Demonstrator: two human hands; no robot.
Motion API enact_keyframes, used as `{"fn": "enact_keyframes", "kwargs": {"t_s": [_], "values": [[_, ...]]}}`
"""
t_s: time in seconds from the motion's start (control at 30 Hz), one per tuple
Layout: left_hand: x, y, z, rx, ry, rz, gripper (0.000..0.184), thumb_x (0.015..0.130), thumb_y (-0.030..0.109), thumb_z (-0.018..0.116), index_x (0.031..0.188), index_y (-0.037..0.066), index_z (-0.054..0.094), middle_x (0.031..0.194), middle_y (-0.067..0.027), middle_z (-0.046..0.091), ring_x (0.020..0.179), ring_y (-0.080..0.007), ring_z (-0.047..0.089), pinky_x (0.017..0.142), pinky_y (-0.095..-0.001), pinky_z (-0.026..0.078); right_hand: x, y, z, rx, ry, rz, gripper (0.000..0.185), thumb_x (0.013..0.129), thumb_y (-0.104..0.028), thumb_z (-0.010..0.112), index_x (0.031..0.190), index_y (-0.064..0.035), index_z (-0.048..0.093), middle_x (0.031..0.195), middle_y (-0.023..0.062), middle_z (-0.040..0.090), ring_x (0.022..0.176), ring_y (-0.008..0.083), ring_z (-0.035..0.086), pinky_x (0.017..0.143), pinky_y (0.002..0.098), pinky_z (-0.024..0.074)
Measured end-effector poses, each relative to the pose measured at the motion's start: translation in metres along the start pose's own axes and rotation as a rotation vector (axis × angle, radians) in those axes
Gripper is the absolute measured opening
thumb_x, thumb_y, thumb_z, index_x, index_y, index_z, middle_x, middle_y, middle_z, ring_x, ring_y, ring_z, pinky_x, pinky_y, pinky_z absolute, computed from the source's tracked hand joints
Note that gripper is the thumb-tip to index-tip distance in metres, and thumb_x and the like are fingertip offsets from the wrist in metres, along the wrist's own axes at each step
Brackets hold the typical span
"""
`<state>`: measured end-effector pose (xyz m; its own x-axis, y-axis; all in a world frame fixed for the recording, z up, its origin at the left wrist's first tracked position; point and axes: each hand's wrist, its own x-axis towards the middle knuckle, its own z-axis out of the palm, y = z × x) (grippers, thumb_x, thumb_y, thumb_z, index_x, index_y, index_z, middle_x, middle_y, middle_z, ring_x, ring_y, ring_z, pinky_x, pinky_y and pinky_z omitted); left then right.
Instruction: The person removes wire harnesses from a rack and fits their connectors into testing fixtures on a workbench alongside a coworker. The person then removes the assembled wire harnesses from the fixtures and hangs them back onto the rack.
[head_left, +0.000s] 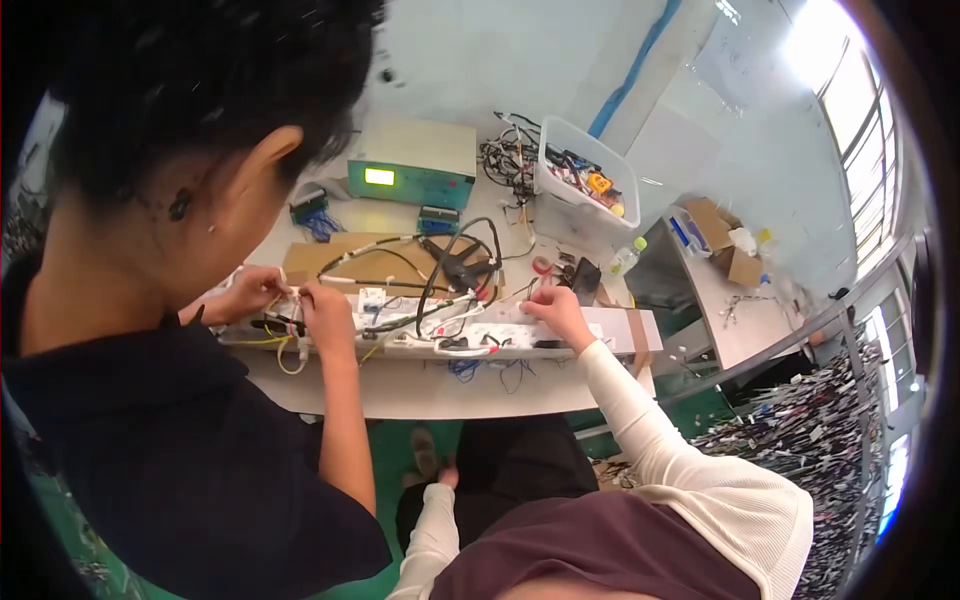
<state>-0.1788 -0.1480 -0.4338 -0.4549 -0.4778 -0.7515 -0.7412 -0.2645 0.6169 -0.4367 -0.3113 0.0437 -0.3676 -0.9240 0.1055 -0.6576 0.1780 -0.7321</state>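
My right hand, in a cream sleeve, is over the right part of the bench, its fingers pinched low at a row of white connector fixtures. What the fingertips hold, if anything, is too small to tell. A black cable harness with white-wrapped parts loops over the fixtures to the left of that hand. My left hand hangs below the bench edge beside my dark-clothed lap, away from the parts. Its fingers are too small and unclear to read.
At the left a co-worker in dark clothing handles wires with both hands. Behind the harness stand a green tester with a lit screen and a clear bin of parts. A bottle and red tape are at right.
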Motion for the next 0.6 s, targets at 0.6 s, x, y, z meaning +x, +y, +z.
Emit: {"fn": "enact_keyframes", "kwargs": {"t_s": [0.6], "values": [[0.008,0.0,0.047,-0.038,0.145,0.146,0.077,0.099,0.062,0.04,0.145,0.001,0.045,0.151,-0.0243,0.042,0.141,-0.0393,0.038,0.116,-0.0428,0.031,-0.01,-0.004,0.007,0.045,0.046,-0.004,0.02,0.083,-0.014,0.078,0.085,0.0024,0.068,0.075,0.0033,0.068,0.07,0.0082,0.06,0.066,0.0257,0.0476]]}}
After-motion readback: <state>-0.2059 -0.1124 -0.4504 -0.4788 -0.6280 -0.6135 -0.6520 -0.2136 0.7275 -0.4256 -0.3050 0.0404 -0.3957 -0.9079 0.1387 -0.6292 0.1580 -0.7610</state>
